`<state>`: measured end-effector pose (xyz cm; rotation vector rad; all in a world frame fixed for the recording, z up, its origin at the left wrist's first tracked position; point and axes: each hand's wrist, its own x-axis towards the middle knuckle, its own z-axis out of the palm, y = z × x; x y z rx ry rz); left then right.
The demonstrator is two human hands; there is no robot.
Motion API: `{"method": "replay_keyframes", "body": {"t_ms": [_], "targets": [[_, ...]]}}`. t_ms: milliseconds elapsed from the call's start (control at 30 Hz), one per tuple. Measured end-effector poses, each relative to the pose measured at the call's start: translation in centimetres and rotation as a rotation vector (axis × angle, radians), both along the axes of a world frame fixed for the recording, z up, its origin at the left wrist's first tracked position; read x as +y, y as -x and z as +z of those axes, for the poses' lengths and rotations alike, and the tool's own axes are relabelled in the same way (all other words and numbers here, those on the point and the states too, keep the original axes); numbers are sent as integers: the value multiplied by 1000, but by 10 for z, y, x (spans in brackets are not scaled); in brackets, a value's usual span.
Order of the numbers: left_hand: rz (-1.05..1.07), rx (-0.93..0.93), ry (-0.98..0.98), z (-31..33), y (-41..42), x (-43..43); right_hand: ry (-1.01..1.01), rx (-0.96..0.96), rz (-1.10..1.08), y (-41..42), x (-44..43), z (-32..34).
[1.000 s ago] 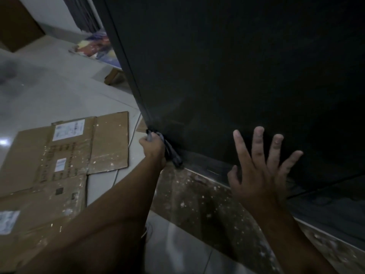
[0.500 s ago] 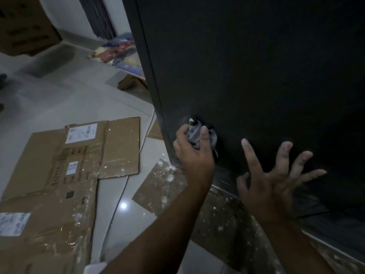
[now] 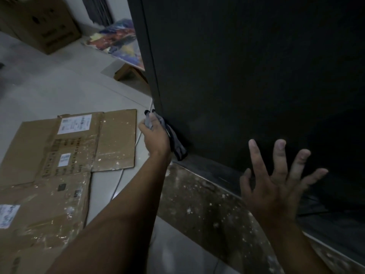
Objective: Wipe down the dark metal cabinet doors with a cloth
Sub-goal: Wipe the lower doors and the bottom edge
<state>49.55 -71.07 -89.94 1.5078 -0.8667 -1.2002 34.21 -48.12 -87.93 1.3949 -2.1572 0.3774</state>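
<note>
Clenching cloth (image 3: 173, 141) in left hand (image 3: 156, 135) to scrub door (image 3: 246, 80) corner, I keep right hand (image 3: 276, 186) splayed, empty, prob for balance.

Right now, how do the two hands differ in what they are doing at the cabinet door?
The left hand is closed around a grey cloth at the cabinet door's lower left corner; the right hand is empty, fingers spread. The left sits at the door's edge, the right further along its bottom. Both are bare and low on the door.

cloth (image 3: 175, 143) partly hidden behind left hand (image 3: 156, 135), cabinet door (image 3: 256, 76) cut off above
</note>
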Motion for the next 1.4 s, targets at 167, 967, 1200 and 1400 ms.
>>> {"method": "replay_keyframes", "body": {"t_ms": [167, 967, 1200, 1400], "targets": [[-92, 44, -242, -36, 11, 22, -39, 50, 14, 8, 3, -5], [-94, 167, -624, -162, 8, -9, -121, 79, 102, 19, 10, -14], [5, 366, -387, -127, 19, 31, -127, 113, 111, 24, 11, -15], [-78, 275, 44, -33, 29, 89, -121, 44, 103, 17, 11, -17]]}}
